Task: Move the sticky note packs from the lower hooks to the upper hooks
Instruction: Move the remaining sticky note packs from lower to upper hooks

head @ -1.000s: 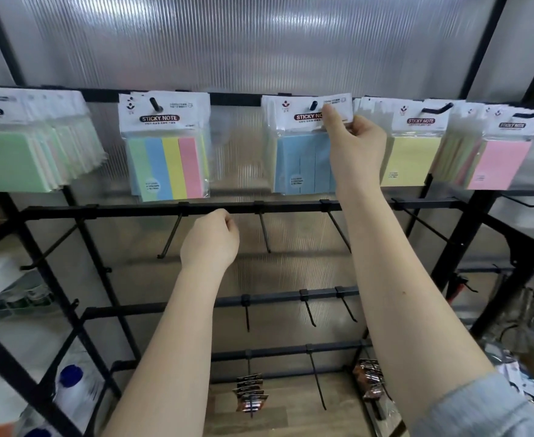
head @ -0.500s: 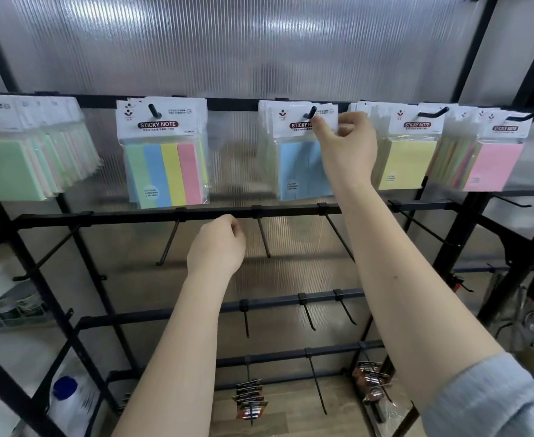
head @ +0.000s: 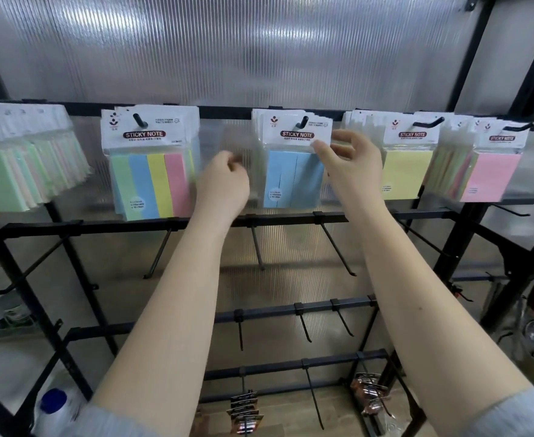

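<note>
Mostly blocked: the right edge of the blue sticky note pack sits behind the right hand, so that side cannot be read. The pack hangs on an upper hook at 12 o'clock, more packs stacked behind it. Right hand thumb and fingers are loosely spread at the lower right corner of the pack's white header card; whether they touch it or pinch it, cannot tell. Left hand is blurred, curled into a loose fist with nothing visibly in it, hanging in the gap between the blue pack and the striped pack at 11 o'clock. Green packs at 9 o'clock are cut off by the left edge and smeared. Yellow pack and pink pack hang at 2 o'clock, small print unreadable. Lower hooks on the black rack under the packs are bare. Small dark packets on the bottom hooks at 6 o'clock, too small to make out. Ribbed translucent wall panel behind the rack. Wooden floor below. White bottle with a blue cap at 7 o'clock, partly cut off. Clutter at 4 o'clock, unclear.
</note>
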{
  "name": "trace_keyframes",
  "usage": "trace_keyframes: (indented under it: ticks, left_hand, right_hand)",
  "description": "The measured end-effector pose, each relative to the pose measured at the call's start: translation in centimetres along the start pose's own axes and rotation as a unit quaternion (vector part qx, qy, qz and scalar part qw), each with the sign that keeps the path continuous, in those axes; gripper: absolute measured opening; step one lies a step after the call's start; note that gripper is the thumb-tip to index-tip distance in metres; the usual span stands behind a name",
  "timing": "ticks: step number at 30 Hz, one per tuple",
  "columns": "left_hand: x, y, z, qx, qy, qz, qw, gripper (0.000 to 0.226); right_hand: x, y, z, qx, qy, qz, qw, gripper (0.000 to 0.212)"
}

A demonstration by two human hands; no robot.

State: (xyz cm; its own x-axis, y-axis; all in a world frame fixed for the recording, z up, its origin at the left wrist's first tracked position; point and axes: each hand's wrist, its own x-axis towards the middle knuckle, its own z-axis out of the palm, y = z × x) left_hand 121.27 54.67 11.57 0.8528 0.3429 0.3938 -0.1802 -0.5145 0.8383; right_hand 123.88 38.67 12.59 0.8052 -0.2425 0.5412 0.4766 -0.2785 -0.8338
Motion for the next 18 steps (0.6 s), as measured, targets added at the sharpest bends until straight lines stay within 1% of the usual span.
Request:
trace_keyframes:
  ticks: [2, 4, 9, 12, 15, 18]
  left_hand:
    - [2.1, 1.3, 0.5, -0.012, 0.004, 0.003, 1.000, 0.034]
    - [4.3, 2.6, 1.0, -0.022, -0.017, 0.009, 1.000, 0.032]
    - [8.9, 4.8, 1.4, -0.011, -0.056, 0.037, 0.998, 0.022]
    - [10.2, 5.7, 1.6, 0.021, -0.111, 0.041, 0.993, 0.020]
    - [10.8, 6.5, 1.7, 0.113, -0.150, 0.047, 0.981, 0.025]
    - [11.6, 6.6, 1.6, 0.132, -0.179, 0.056, 0.973, 0.026]
  right_hand:
    - [0.2, 0.1, -0.1, 0.006, -0.013, 0.005, 1.000, 0.025]
    - [0.5, 0.0, -0.3, 0.017, -0.033, 0.014, 0.999, 0.017]
    - [1.3, -0.1, -1.0, 0.038, -0.099, 0.024, 0.994, 0.007]
    - [1.7, -0.1, -1.1, 0.048, -0.117, 0.027, 0.992, 0.011]
    - [1.9, -0.1, -1.1, 0.066, -0.114, 0.021, 0.991, 0.015]
    - [2.0, -0.1, -0.9, 0.082, -0.112, 0.016, 0.990, 0.018]
